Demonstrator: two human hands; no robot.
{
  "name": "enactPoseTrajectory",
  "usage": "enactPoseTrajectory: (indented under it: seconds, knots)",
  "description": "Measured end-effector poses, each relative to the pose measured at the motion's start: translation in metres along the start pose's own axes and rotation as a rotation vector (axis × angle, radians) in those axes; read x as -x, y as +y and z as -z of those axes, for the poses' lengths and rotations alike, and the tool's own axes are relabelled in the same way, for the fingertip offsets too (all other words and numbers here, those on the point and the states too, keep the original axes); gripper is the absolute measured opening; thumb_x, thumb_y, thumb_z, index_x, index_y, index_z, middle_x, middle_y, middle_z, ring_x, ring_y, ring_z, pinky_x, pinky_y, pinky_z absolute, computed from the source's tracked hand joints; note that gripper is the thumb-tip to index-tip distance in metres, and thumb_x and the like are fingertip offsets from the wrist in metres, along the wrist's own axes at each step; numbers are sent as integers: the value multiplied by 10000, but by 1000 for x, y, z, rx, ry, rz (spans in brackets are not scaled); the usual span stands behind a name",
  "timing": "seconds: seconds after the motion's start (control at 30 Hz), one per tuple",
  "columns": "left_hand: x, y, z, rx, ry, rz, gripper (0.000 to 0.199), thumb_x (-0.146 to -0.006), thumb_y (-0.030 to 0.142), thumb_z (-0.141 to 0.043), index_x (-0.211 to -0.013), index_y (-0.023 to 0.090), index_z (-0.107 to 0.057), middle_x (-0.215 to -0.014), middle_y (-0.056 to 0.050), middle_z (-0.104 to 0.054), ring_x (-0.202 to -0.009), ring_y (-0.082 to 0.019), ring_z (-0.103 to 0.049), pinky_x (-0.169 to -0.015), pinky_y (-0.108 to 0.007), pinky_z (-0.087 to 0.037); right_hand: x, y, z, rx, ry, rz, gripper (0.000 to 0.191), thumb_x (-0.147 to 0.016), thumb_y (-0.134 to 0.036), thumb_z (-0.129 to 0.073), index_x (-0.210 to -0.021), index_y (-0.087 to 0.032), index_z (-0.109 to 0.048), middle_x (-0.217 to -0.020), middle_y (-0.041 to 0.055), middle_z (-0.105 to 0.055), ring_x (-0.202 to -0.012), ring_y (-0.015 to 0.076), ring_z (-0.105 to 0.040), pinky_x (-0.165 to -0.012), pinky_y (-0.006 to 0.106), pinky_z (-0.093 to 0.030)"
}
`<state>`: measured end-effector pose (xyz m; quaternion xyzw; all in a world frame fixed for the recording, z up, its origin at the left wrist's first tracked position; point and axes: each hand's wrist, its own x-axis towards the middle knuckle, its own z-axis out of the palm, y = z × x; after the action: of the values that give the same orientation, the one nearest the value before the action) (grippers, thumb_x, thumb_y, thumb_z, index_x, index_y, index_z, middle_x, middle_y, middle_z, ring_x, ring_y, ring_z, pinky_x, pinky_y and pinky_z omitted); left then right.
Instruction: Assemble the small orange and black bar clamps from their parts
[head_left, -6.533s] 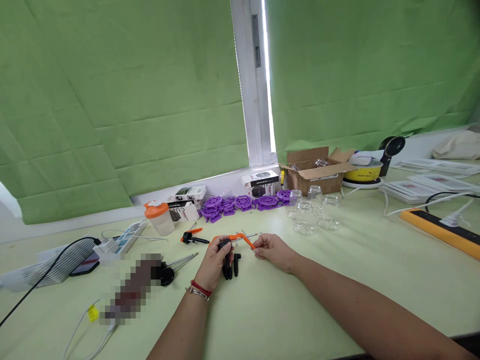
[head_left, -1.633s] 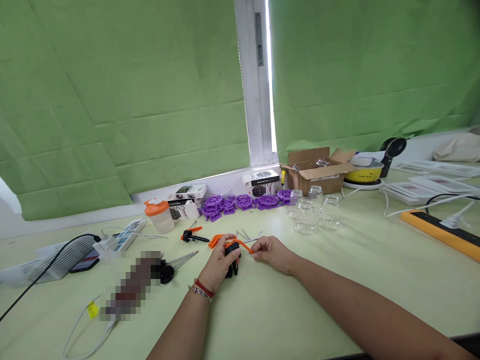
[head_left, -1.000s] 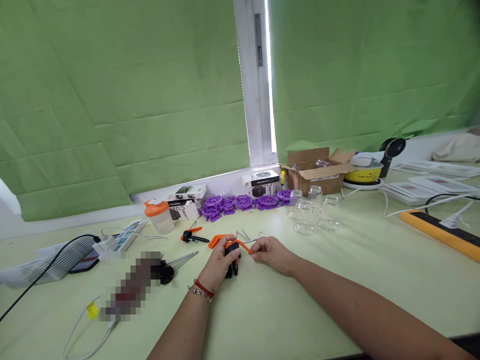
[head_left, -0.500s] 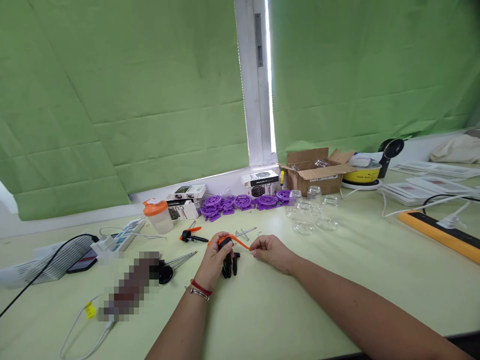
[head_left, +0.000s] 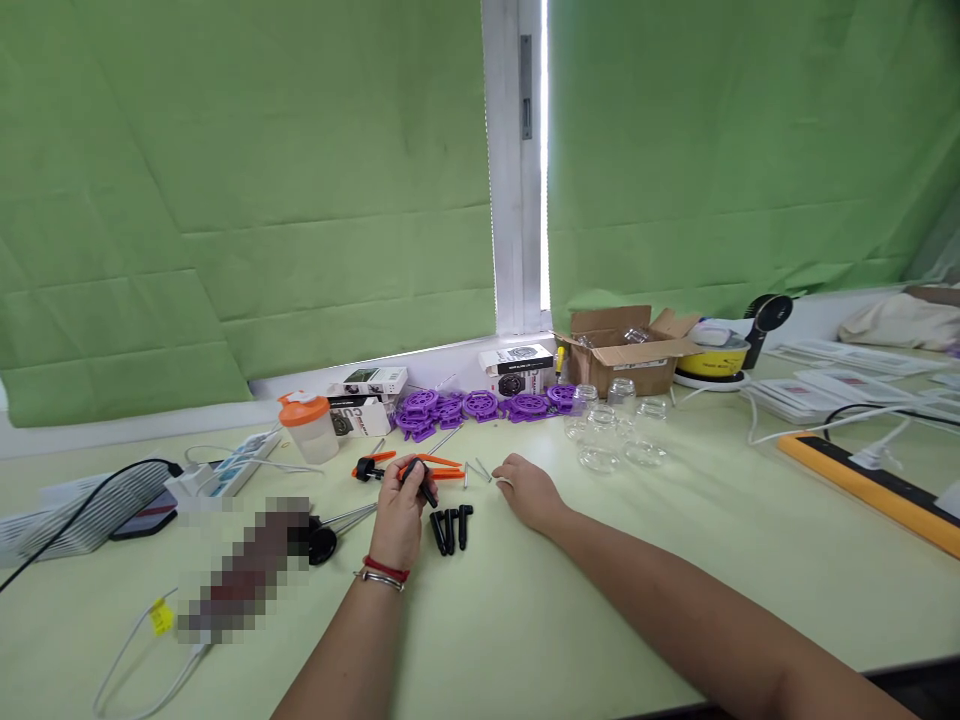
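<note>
My left hand (head_left: 399, 515) is closed around a small black plastic part (head_left: 424, 488). Orange strips (head_left: 442, 463) stick out beyond its fingers; whether they are joined to the black part I cannot tell. Below it, several black peg-like pieces (head_left: 450, 530) lie side by side on the table. My right hand (head_left: 531, 492) rests low over the table, thumb and fingers pinched together. What sits between those fingertips is too small to make out. Just left of them lie short metal pins (head_left: 478, 470). Another black part with an orange strip (head_left: 366, 468) lies behind my left hand.
Purple plastic frames (head_left: 480, 405) line the back, near printed boxes (head_left: 517, 370) and a cardboard carton (head_left: 630, 352). Clear glass cups (head_left: 600, 425) stand right of centre. An orange-lidded shaker (head_left: 310, 425), power strip (head_left: 247, 465) and black-ended metal rods (head_left: 322, 545) are left.
My right hand has let go of the orange strip and moved to the metal pins. My left hand, with the black part, has shifted left, uncovering the black pegs.
</note>
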<state>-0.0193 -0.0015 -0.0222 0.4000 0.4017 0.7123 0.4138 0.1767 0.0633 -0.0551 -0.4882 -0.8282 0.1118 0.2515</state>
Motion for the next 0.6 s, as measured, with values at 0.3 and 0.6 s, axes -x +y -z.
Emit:
enactPoseTrajectory:
  seconds: [0.3,0.6]
  knots:
    - [1,1,-2,8,-32,18,278,-754,349,-597,-956,193,-488,-743,19,-561,-578,-88,-531,-540,-240,-428,-29,-5,9,417,-209,278,264,-838,-148,-444,-955,-214,-672,-917,87,-610,-890,204,-482,-701,280,-345]
    - [1,0,-3,30,-55,38,291,-763,339,-592,-983,193,-470,-736,18,-556,-582,-101,-534,-536,-254,-434,-23,-9,7,488,-212,294,257,-818,-103,-439,-917,-174,-666,-903,96,-613,-895,205,-497,-741,279,-362]
